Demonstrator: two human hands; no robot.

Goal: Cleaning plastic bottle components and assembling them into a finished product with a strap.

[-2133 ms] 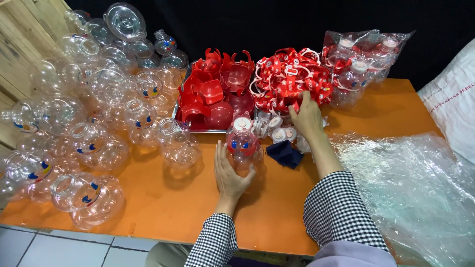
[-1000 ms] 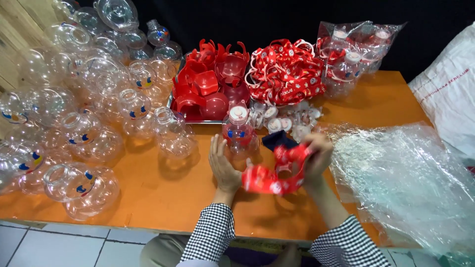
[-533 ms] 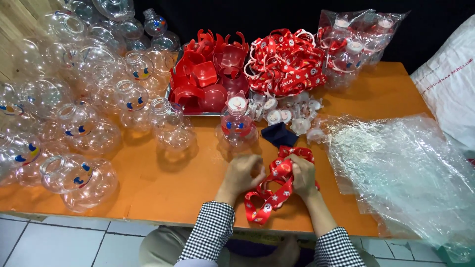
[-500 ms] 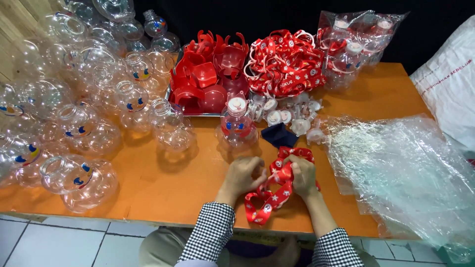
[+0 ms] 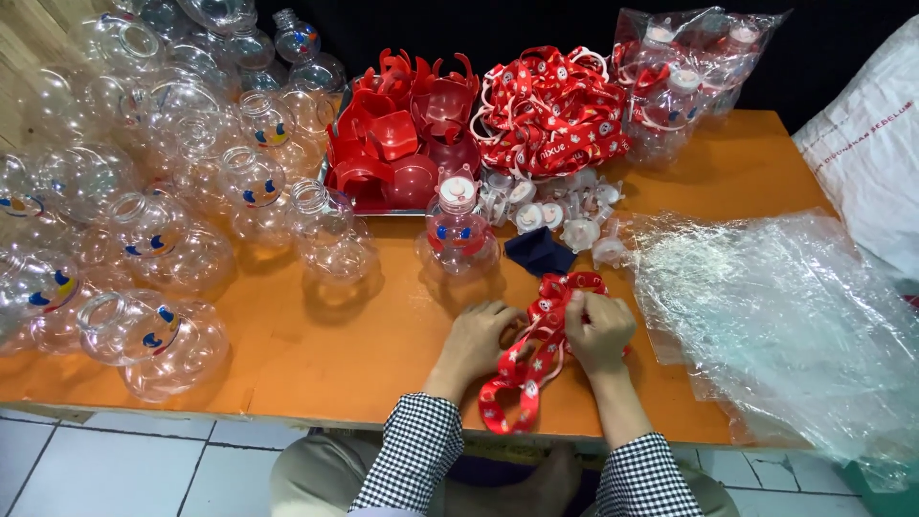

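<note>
Head view shows a red strap (image 5: 532, 356) with white print lying between both hands near the front edge of the orange surface (image 5: 325, 335), its long axis slanting from far right to near left. Right hand (image 5: 598, 330) fingers pinch its upper end; left hand (image 5: 476, 340) fingers close on its middle, with a clear bottle (image 5: 458, 235) just beyond.
</note>
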